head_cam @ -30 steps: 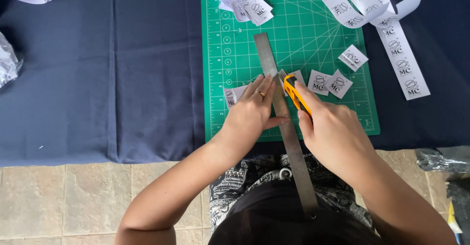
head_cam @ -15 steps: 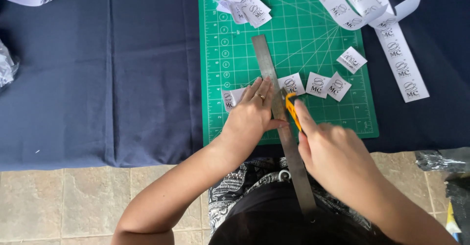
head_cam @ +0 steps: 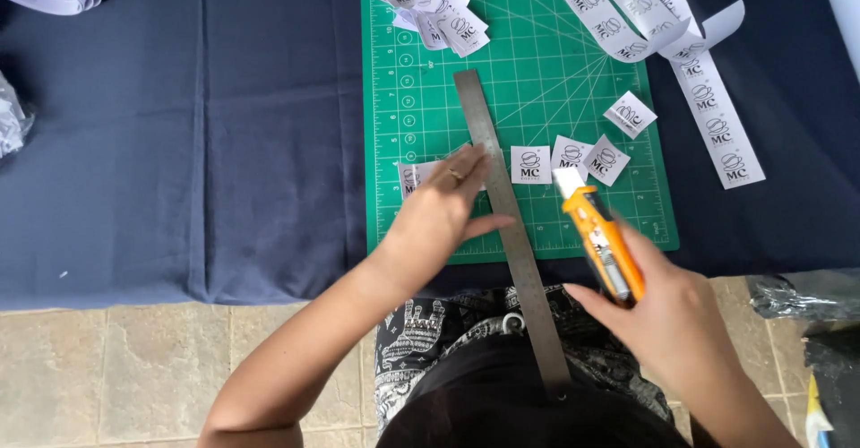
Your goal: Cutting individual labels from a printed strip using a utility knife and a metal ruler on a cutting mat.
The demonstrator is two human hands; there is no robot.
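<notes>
The orange utility knife (head_cam: 602, 244) sits in the right hand (head_cam: 672, 323), fingers wrapped tight round its handle, blade end lifted clear of the green cutting mat (head_cam: 573, 63) and pointing toward the little cut paper squares (head_cam: 570, 158); the left hand (head_cam: 441, 211) lies flat, fingers spread, pressing a white paper strip (head_cam: 410, 176) and the edge of the long steel ruler (head_cam: 509, 224), gripping nothing; the ruler runs slantwise from mid-mat down over the table's near edge toward the person's lap. To cut well here, I'd say, the pressing fingers want to stay behind the ruler's edge and the overhanging end wants steadying, since it could pivot. Room is fair: bare mat lies right of the ruler's top half; a heap of labels (head_cam: 430, 4) crowds the mat's top left, long printed strips (head_cam: 667, 45) trail off the top right onto the dark blue cloth (head_cam: 179, 143); the mat's near rim is just beside the table edge, so the knife hand hangs over open floor.
</notes>
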